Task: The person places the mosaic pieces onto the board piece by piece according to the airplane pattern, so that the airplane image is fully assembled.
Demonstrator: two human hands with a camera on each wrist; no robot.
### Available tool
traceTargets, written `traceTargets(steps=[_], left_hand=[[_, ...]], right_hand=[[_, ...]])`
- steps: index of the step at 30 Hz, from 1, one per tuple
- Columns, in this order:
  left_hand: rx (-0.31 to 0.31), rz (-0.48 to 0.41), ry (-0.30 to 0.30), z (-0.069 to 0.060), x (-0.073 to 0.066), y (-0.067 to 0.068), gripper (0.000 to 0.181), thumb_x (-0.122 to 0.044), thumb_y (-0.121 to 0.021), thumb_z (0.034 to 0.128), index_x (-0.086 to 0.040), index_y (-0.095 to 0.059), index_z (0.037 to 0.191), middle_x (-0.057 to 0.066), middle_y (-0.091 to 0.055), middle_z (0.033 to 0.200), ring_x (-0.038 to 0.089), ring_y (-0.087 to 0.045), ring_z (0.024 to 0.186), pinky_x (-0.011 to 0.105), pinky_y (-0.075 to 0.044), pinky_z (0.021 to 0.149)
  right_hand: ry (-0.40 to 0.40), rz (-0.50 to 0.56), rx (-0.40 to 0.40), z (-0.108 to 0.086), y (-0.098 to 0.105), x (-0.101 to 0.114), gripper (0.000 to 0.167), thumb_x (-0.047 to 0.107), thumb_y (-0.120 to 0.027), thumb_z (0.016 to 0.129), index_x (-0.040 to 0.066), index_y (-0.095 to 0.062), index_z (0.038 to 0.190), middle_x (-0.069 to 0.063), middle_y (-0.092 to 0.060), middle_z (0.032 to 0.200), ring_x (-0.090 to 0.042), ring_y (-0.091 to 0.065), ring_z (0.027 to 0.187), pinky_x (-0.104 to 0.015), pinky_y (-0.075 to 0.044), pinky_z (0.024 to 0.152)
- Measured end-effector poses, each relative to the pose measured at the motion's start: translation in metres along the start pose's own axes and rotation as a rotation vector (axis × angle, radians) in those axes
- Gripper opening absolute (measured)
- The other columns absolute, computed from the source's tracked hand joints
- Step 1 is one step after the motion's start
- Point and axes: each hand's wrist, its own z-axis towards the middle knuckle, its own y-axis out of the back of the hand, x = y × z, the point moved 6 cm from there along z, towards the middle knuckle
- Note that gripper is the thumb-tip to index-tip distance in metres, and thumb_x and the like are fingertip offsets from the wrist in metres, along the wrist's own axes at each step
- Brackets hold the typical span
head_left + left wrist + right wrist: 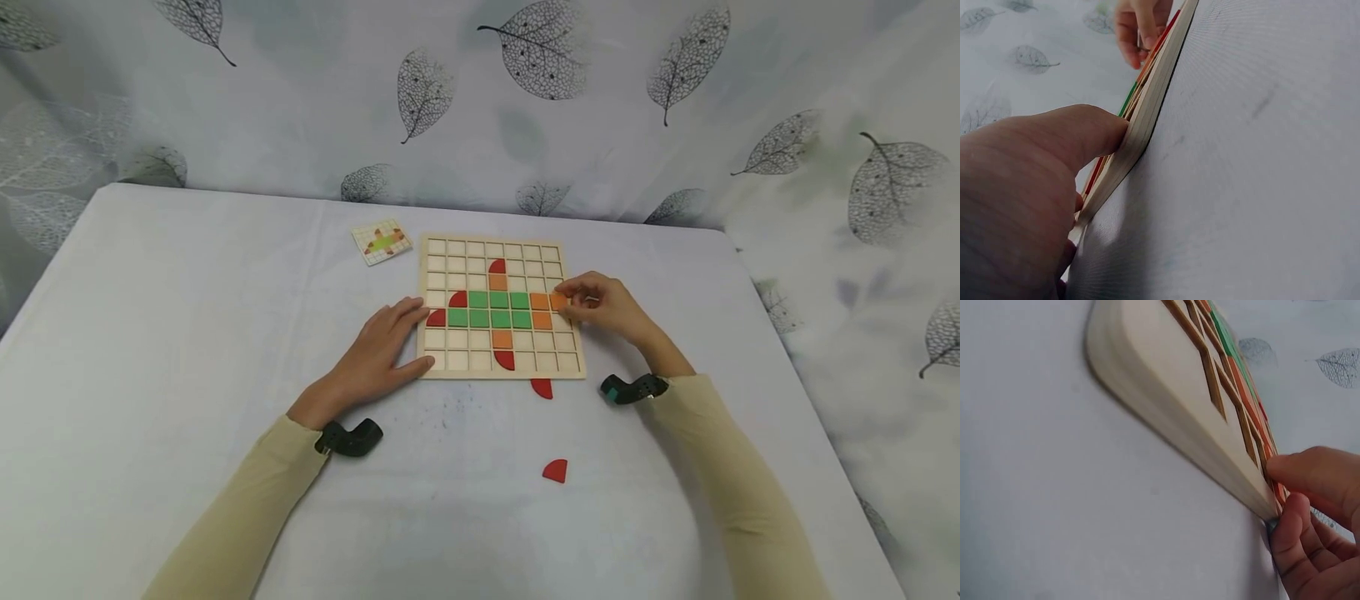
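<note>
A wooden grid board lies on the table, with green square tiles, orange squares and red quarter-circle pieces set in its cells. My left hand rests against the board's left edge, fingers extended; the left wrist view shows its thumb on the rim. At the right edge, my right hand pinches an orange square tile at the end of the coloured row. In the right wrist view, thumb and curled fingers meet at the board's edge, partly hiding that tile.
A small pattern card lies beyond the board's upper left corner. One loose red quarter-circle lies by the board's near edge, and another red quarter-circle is closer to me. A white cloth covers the table.
</note>
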Motion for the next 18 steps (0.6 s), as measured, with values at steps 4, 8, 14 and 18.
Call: traceTargets(steps=[4, 8, 14, 18], left_hand=[[0.001, 0.002, 0.002, 0.0, 0.0, 0.0, 0.072, -0.029, -0.066, 0.0927, 0.001, -0.033, 0.149, 0.017, -0.027, 0.156, 0.032, -0.024, 0.144, 0.049, -0.012, 0.12], [0.007, -0.007, 0.01, -0.001, 0.0, 0.0, 0.072, -0.029, -0.066, 0.0927, 0.001, -0.033, 0.149, 0.017, -0.027, 0.156, 0.033, -0.023, 0.145, 0.05, -0.012, 0.12], [0.01, -0.012, 0.015, -0.001, 0.001, -0.001, 0.071, -0.029, -0.066, 0.0929, 0.001, -0.033, 0.149, 0.017, -0.026, 0.156, 0.032, -0.023, 0.145, 0.048, -0.011, 0.121], [0.01, -0.02, 0.015, -0.001, 0.001, -0.001, 0.071, -0.028, -0.066, 0.0928, 0.001, -0.033, 0.149, 0.017, -0.026, 0.156, 0.032, -0.023, 0.145, 0.048, -0.01, 0.121]], right_hand=[[0.027, 0.024, -0.023, 0.003, -0.002, -0.015, 0.037, -0.003, -0.069, 0.087, -0.011, -0.06, 0.122, -0.027, -0.059, 0.112, -0.017, -0.05, 0.084, -0.016, -0.041, 0.067], [0.04, 0.047, -0.026, 0.002, -0.004, -0.026, 0.039, -0.002, -0.07, 0.087, -0.008, -0.059, 0.124, -0.023, -0.058, 0.111, -0.015, -0.051, 0.084, -0.015, -0.043, 0.068], [0.093, 0.038, -0.023, -0.006, -0.006, -0.025, 0.042, -0.001, -0.072, 0.086, -0.008, -0.058, 0.125, -0.023, -0.061, 0.112, -0.013, -0.054, 0.084, -0.015, -0.046, 0.068], [0.119, 0.015, -0.016, -0.012, -0.008, -0.022, 0.04, -0.001, -0.071, 0.086, -0.008, -0.059, 0.124, -0.022, -0.063, 0.111, -0.013, -0.054, 0.084, -0.015, -0.046, 0.069]])
